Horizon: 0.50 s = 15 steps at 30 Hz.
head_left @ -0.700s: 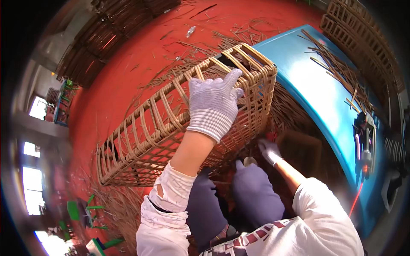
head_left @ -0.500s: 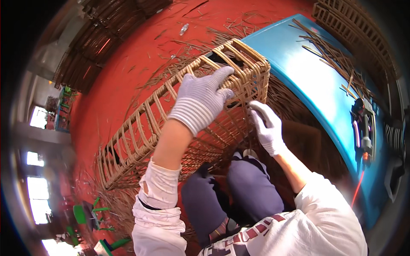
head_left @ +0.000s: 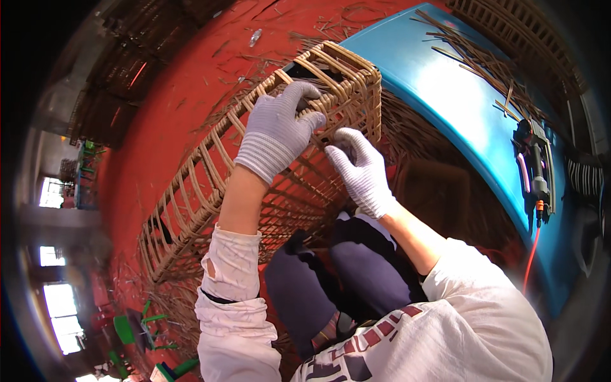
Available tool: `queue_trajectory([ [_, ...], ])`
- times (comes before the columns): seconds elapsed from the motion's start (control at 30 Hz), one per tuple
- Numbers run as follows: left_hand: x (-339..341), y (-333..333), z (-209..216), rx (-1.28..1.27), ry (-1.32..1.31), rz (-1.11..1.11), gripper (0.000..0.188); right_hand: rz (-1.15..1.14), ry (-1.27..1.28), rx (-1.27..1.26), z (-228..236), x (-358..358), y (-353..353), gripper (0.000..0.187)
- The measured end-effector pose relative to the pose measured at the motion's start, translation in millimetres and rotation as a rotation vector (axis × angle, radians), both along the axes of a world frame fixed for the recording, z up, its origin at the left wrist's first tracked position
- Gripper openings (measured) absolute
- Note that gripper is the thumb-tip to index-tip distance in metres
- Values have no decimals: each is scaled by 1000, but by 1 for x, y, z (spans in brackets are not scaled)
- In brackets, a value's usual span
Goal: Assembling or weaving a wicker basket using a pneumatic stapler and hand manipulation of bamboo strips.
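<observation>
A long wicker basket [head_left: 210, 167] rests tilted across the space in front of my knees, its narrow rattan-barred side facing up. On its far upper edge lies my left hand [head_left: 275, 127], in a pale striped glove, with bent fingers and thumb closed over the woven bars. My right hand [head_left: 364, 169], gloved the same way, is just below the basket's corner. Its thumb and forefinger curl toward each other at the weave. Whatever sits between those fingertips is too small to make out.
A blue table [head_left: 439, 83] stands to the right, with loose rattan strips [head_left: 477, 57] and an air-powered tool [head_left: 540, 172] on a red hose [head_left: 533, 254]. Strips litter the red floor [head_left: 172, 114]. Stacked wicker pieces [head_left: 114, 83] stand far left; green stools [head_left: 124, 330] are lower left.
The view has shifted, so the basket and table appear further left and higher. My right hand has come nearer to my left, its thumb and forefinger curling in at the weave.
</observation>
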<state>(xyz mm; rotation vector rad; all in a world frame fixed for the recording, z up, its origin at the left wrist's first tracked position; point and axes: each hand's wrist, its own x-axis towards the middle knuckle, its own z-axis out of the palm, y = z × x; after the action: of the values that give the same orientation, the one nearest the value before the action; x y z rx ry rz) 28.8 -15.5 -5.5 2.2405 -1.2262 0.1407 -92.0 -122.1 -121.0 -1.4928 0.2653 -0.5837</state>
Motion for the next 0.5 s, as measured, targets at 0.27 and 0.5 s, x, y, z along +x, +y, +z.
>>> queue_trajectory([
  [0.27, -9, 3, 9, -279, 266, 30, 28, -121, -54, 1, 13, -10, 2, 23],
  [0.5, -11, 10, 12, -144, -217, 54, 18, -201, -140, -290, 47, -17, -12, 22],
])
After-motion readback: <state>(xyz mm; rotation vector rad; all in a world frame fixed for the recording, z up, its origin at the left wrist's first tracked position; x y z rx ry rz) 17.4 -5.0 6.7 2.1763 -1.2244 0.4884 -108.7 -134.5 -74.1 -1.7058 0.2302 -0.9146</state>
